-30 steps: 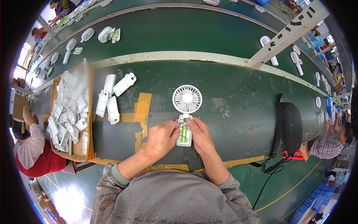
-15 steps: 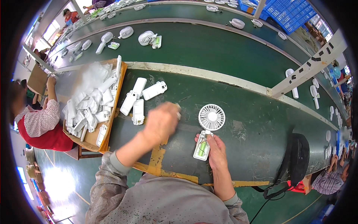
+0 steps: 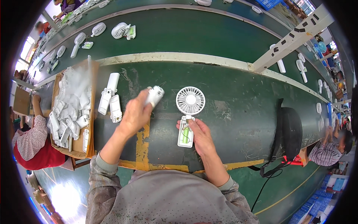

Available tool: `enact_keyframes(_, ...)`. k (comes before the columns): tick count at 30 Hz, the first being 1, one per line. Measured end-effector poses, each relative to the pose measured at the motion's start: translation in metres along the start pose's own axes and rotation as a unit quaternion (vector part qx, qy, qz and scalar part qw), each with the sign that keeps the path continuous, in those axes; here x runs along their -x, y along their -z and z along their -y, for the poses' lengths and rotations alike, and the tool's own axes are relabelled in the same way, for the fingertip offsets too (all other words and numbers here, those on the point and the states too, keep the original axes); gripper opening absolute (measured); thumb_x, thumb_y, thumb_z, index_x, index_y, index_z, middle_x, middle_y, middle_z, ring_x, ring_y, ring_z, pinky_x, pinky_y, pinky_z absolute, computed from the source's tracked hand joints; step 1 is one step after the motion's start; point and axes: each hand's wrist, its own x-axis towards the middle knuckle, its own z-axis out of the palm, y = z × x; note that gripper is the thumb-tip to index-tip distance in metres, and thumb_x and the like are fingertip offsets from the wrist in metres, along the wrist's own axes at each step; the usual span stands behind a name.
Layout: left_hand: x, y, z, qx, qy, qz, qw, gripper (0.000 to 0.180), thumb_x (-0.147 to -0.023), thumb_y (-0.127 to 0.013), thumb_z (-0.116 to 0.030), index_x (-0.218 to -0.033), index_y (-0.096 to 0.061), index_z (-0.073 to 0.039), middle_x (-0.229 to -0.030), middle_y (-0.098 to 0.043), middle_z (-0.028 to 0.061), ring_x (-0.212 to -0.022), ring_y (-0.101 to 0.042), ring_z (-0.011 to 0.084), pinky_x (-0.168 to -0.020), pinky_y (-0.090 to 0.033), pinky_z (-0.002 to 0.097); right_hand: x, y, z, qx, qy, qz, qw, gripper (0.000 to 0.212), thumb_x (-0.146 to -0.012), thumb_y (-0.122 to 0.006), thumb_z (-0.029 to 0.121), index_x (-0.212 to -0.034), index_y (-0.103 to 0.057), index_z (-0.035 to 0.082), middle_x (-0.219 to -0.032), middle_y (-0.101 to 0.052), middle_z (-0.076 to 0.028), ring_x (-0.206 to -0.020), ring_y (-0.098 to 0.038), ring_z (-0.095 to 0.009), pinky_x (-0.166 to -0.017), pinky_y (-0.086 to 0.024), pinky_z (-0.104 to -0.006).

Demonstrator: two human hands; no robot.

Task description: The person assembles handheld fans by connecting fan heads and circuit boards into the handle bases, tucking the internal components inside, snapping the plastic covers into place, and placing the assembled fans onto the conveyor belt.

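Observation:
A white handheld fan (image 3: 190,100) lies on the dark green bench, its round grille away from me. Its handle is uncovered and shows a green battery (image 3: 185,135) and thin wires. My right hand (image 3: 201,136) grips this handle, thumb near the neck. Over the bench to the left, my left hand (image 3: 135,114) is closed around a white handle cover (image 3: 154,95), lifted and tilted. Left of that hand lie several more loose white handle covers (image 3: 116,108).
At left, a cardboard box (image 3: 90,128) holds many white plastic parts. Beyond a pale rail (image 3: 164,56), a green conveyor carries fans (image 3: 79,39). A slanted white post (image 3: 294,37) and a black bag (image 3: 291,128) stand at right. Co-workers sit on both sides.
My left hand has picked up one of the loose handle covers. The right hand keeps its hold on the fan. The whole view has shifted.

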Motion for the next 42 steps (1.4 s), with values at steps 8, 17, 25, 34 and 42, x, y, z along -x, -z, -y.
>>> enact_keyframes(8,0.039,-0.019,-0.018,-0.089,-0.020,0.041,0.995,0.057,-0.066,-0.073,-0.013,-0.114,-0.048,0.005,-0.115,-0.048,0.0179,-0.108,-0.047,0.0336,-0.090,-0.042,0.0400,0.003,0.001,-0.005,-0.012,0.003,-0.008,1.000,0.027,-0.095,-0.045,0.017,-0.112,-0.048,-0.004,-0.106,-0.060,-0.019,-0.097,-0.061,-0.025,-0.081,-0.052,-0.0317)
enact_keyframes(17,0.045,-0.015,-0.030,-0.112,0.126,0.093,0.981,0.044,-0.067,-0.070,-0.024,-0.097,-0.051,0.003,-0.095,-0.058,0.0211,-0.086,-0.059,0.0349,-0.074,-0.048,0.0424,0.008,0.001,-0.002,-0.052,-0.014,0.011,0.998,0.036,-0.095,-0.042,0.018,-0.122,-0.043,-0.005,-0.117,-0.055,-0.018,-0.108,-0.055,-0.023,-0.092,-0.044,-0.0339)
enact_keyframes(25,0.068,-0.022,-0.084,-0.056,-0.035,0.061,0.996,0.060,-0.070,-0.067,-0.023,-0.118,-0.040,0.003,-0.070,-0.060,0.0176,-0.053,-0.061,0.0300,-0.048,-0.049,0.0391,0.015,0.001,-0.001,-0.104,-0.022,0.053,0.993,0.050,-0.080,-0.040,0.005,-0.130,-0.037,-0.003,-0.120,-0.051,-0.012,-0.109,-0.051,-0.021,-0.094,-0.040,-0.0327)
enact_keyframes(34,0.071,-0.036,-0.081,-0.117,-0.049,0.079,0.989,0.062,-0.073,-0.065,-0.025,-0.122,-0.042,0.006,-0.066,-0.060,0.0168,-0.049,-0.060,0.0290,-0.042,-0.047,0.0382,0.018,-0.001,0.000,-0.082,-0.022,0.099,0.991,0.059,-0.078,-0.039,0.002,-0.136,-0.029,0.000,-0.123,-0.048,-0.011,-0.113,-0.047,-0.019,-0.094,-0.038,-0.0318)
enact_keyframes(42,0.075,-0.043,-0.074,-0.114,-0.037,0.089,0.989,0.062,-0.071,-0.067,-0.026,-0.119,-0.047,0.008,-0.063,-0.060,0.0191,-0.047,-0.059,0.0315,-0.043,-0.046,0.0396,0.019,-0.002,0.000,-0.059,-0.025,0.102,0.993,0.059,-0.078,-0.038,0.000,-0.137,-0.029,0.000,-0.125,-0.047,-0.009,-0.113,-0.045,-0.016,-0.095,-0.036,-0.0296)
